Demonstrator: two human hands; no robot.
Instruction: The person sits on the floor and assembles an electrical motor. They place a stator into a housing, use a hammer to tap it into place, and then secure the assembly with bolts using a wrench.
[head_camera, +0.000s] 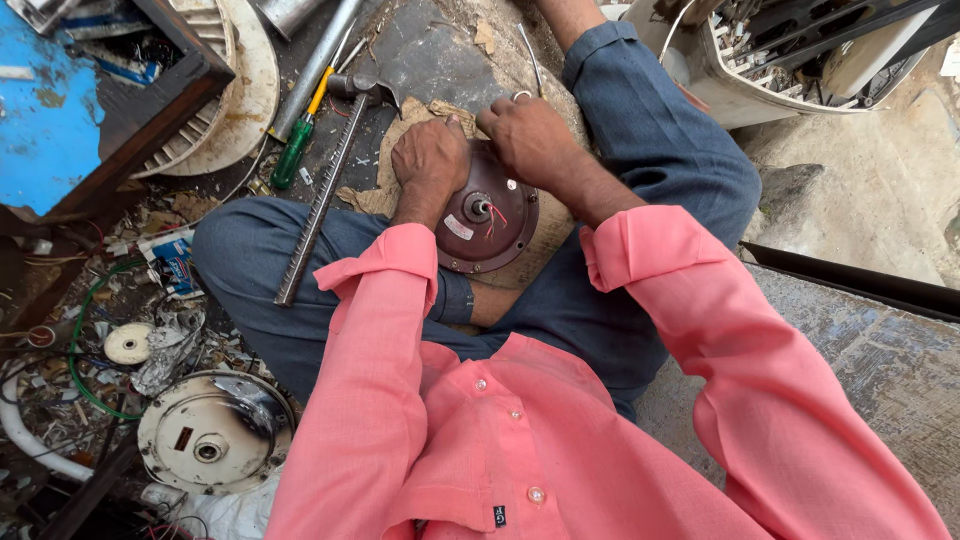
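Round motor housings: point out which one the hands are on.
The dark maroon housing, gripped at its far rim by left hand and right hand. The white housing lies untouched on the floor.

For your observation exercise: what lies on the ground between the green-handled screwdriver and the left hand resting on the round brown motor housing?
In the head view, a hammer with a ribbed metal handle lies between the green-handled screwdriver and the left hand on the round brown motor housing.

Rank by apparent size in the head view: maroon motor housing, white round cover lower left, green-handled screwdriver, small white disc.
1. White round cover, though it and the next look close.
2. Maroon motor housing, partly under both hands.
3. Green-handled screwdriver.
4. Small white disc.
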